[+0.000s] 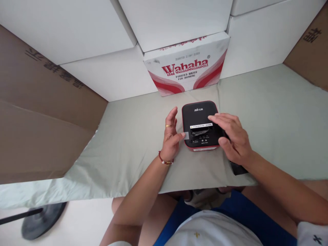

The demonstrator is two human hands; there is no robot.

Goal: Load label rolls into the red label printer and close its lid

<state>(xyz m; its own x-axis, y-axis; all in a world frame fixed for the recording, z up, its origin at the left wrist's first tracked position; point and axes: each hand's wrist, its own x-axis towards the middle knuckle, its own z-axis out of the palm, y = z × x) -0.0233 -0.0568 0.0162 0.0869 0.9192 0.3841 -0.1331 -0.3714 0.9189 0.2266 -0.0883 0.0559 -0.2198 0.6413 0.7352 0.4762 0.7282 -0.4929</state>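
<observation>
A small black printer-like device [197, 118] with a red rim lies on the cloth, buttons toward me. Across its top runs a white label strip [201, 125], just above a dark slot. Beside the left edge is my left hand [171, 136], fingers raised and apart. A small translucent piece of film [186, 136] shows at its thumb tip, over the device's edge; whether it sticks to the thumb or the device I cannot tell. My right hand [234, 136] is spread over the right edge, its fingertips at the top surface. Partly under the right wrist lies a black flat object [238, 168].
A white and red Wahaha water carton [188, 70] stands behind the device, against large white boxes [107, 78]. Brown cardboard boxes flank the pale green cloth [128, 136] at left and right. The table's front edge is close to my lap. A black round base [42, 222] stands on the floor.
</observation>
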